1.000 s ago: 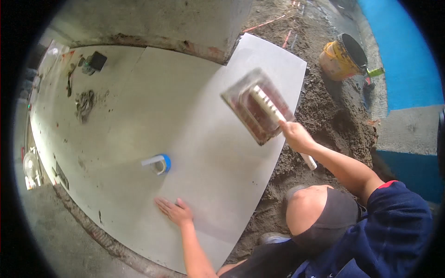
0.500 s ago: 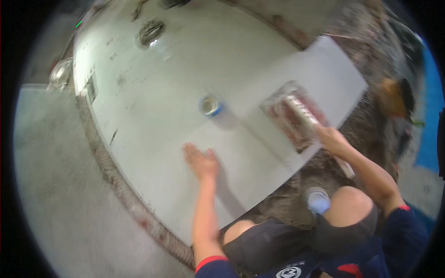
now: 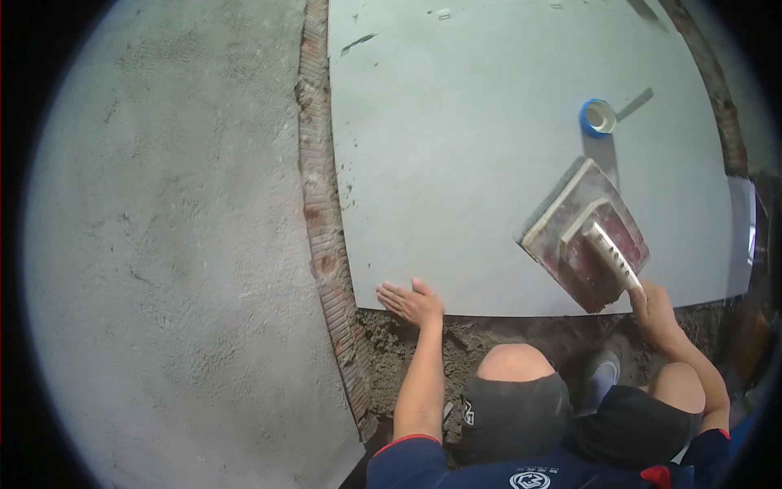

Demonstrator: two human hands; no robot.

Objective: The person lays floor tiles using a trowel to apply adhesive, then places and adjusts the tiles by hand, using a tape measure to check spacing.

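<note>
A large pale grey tile slab (image 3: 456, 179) lies in front of me, its near edge resting over rough mortar. My left hand (image 3: 414, 305) presses flat at the slab's near left corner, fingers stretched out and thumb apart. On the right, my right hand (image 3: 654, 314) is wrapped round the end of a whitish handle with holes. That handle belongs to a broad, flat hand float (image 3: 574, 244) with a reddish, mortar-stained back. The float is tilted over the slab's near right part; whether it touches cannot be told. Beyond it sits a blue and white ring (image 3: 599, 118), resembling a tape roll.
Rough grey concrete (image 3: 179, 244) spreads along the left. A ridged mortar strip (image 3: 322, 244) runs between it and the slab. Damp, lumpy mortar (image 3: 399, 342) lies under my knees, and one shoe (image 3: 605, 371) rests there.
My view has swung left and nearer the slab's corner. My left hand has shifted from the slab's middle to its near left corner. The float remains in my right hand, turned and tilted differently.
</note>
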